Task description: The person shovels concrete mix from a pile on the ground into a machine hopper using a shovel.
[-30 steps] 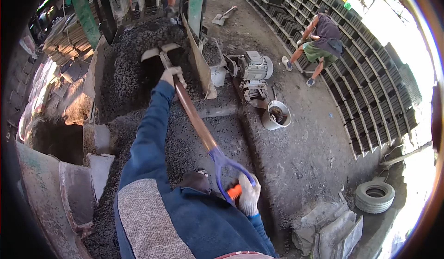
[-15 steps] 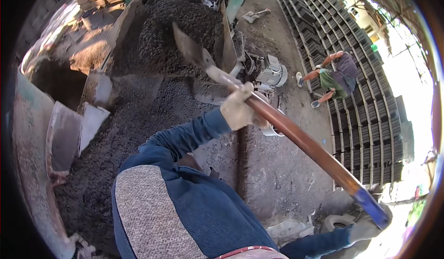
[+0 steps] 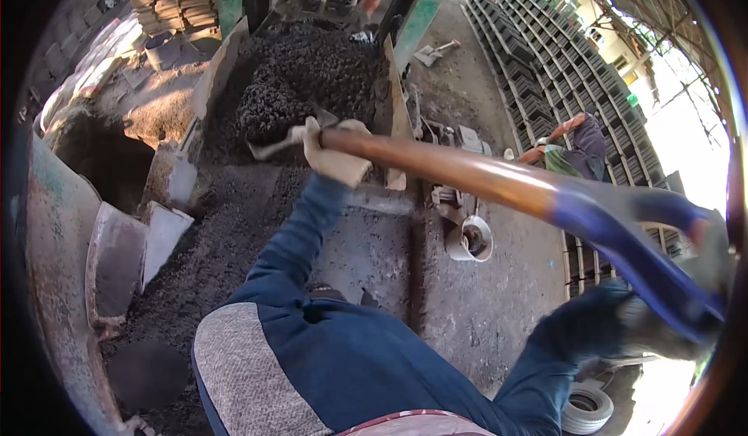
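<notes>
A shovel [image 3: 460, 172] with a brown shaft and a blue D-shaped handle crosses the view from centre left to the right edge. My gloved left hand [image 3: 336, 152] is wrapped round the shaft near the blade. At the far right my gloved right hand [image 3: 686, 296], blurred, grips the blue handle. The blade [image 3: 273, 146] lies at the near edge of a heap of dark, crumbly mix [image 3: 288, 85], partly hidden behind my left hand. The heap sits between two upright boards under a green frame.
Right of the heap are a motor [image 3: 471, 140] and a white bucket [image 3: 470, 239]. A person [image 3: 580, 146] bends beside long racks of grey blocks [image 3: 538, 70]. A tyre [image 3: 586, 409] lies at lower right, metal sheets [image 3: 121, 257] at left. Another shovel [image 3: 436, 52] rests on the ground.
The shovel has swung from pointing down toward me to nearly level, its handle now raised at the right with my right hand. Since half a second ago the blade has dropped toward the heap's near edge.
</notes>
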